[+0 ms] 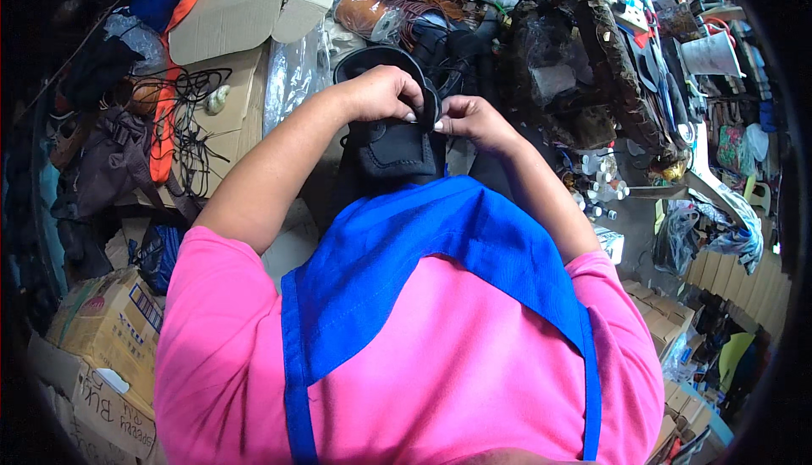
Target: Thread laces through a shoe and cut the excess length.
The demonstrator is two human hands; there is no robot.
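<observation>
A black shoe [397, 157] with a raised stitched seam round its toe rests in front of my blue apron, toe toward me. Its open collar [372, 56] faces away from me. My left hand [385, 94] reaches over the top, with thumb and fingers pinched on the shoe's upper near the opening. At the right edge of that opening, my right hand [475, 121] is closed in a pinch, thumb against index finger. Any thread or needle between the fingertips is too small to make out.
Beyond the shoe lie an orange spool [370, 15] and tangled cords. Flattened cardboard [245, 0], an orange strap [162, 126] and black laces are at the left. A dark worn stand [554, 67] and several small bottles [605, 181] are at the right. Boxes [114, 317] sit lower left.
</observation>
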